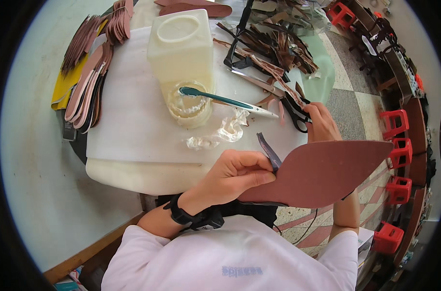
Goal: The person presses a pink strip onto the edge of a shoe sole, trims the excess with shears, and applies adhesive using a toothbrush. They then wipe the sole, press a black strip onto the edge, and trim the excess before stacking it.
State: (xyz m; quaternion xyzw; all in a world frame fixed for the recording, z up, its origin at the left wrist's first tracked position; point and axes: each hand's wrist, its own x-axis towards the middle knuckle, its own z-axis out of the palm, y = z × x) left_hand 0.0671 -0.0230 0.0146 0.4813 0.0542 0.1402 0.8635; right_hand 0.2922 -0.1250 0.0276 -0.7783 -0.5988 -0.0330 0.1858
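Between the thumb and fingers of my left hand is the edge of a large reddish-brown insole, held tilted in front of me. A narrow dark strip sticks up at that pinch; I cannot tell whether it is attached. My right hand is beyond the insole, fingers curled at the black handles of the scissors. What those fingers hold, if anything, is hidden. The scissors lie slightly open among brown scraps. Left of them, a green-and-white brush rests across the mouth of a glue-crusted plastic container.
A tall translucent plastic jug stands behind the container. Crumpled whitish film lies on the white table. Stacked insoles sit far left, and a heap of offcuts far right. Several red stools line the right.
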